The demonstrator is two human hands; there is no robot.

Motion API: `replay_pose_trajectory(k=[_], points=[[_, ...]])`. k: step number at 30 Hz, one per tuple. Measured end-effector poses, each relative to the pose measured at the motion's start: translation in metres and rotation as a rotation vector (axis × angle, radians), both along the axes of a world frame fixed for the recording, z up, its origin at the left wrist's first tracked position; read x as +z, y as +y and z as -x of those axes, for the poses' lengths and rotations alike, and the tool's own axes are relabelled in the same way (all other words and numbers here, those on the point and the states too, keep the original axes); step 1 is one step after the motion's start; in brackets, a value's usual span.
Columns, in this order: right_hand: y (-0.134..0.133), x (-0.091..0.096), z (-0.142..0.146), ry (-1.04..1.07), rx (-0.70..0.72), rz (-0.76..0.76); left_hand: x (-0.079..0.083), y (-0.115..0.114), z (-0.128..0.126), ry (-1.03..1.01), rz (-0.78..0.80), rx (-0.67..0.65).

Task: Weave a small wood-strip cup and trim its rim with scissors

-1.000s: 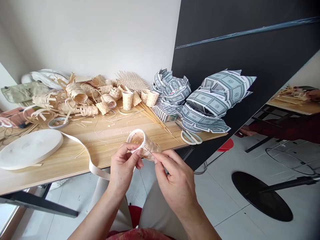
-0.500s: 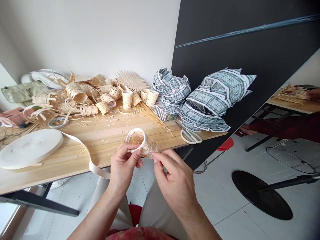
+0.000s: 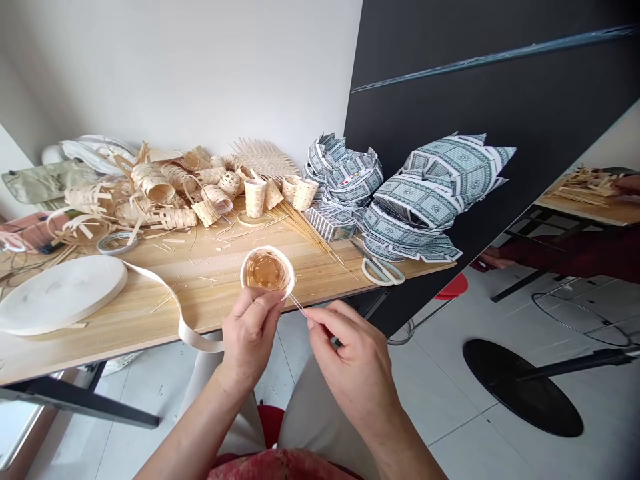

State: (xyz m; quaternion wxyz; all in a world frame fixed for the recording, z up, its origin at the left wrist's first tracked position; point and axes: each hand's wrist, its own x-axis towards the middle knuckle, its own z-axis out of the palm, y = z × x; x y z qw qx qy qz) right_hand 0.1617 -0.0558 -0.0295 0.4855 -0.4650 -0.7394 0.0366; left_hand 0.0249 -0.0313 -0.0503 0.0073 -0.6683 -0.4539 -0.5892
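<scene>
Left hand: thumb and fingers pinched on the near rim of a woven cup, mouth toward us, base inside visible. Right hand: thumb and index finger closed on a thin strand running taut to the rim's right side; needle or thread, we could not tell. Hands apart. The cup appeared at the near edge of the table; we judged that the rim grip steadied it against the pull and left the strand's side free. The white roll lay flat at left, probably to let its strip unwind; scissors lay at right, likely for easy reach.

Compared with half a second earlier, the cup had swung from showing its side wall to facing us, and more strand showed. The right hand, roll and scissors had barely shifted.
</scene>
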Motion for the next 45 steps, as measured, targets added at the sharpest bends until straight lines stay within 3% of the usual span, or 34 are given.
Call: replay_pose_trajectory(k=[4,8,12,20,26,33,38,45], points=[[0.000,-0.001,-0.002,0.049,0.013,0.008,0.001,-0.005,-0.002,0.179,-0.115,0.092],[0.001,0.002,-0.001,0.027,0.011,-0.008,-0.001,-0.011,-0.008,0.267,-0.117,0.062],[0.003,0.002,0.000,0.005,-0.016,0.014,-0.004,-0.011,-0.010,0.257,-0.094,0.030],[0.008,0.011,0.001,-0.116,-0.023,0.127,-0.003,-0.004,-0.003,0.080,0.118,-0.114],[0.008,0.021,-0.008,0.005,0.128,0.185,-0.002,-0.005,0.000,-0.183,0.269,-0.189],[0.010,0.015,-0.018,0.065,0.045,0.144,0.003,-0.004,-0.004,-0.659,0.538,-0.362],[0.014,-0.002,-0.021,0.086,-0.105,0.025,0.007,-0.004,-0.005,-0.997,0.609,-0.511],[0.024,-0.035,-0.013,0.569,0.048,0.398,0.007,-0.004,-0.009,-1.301,0.602,-0.565]])
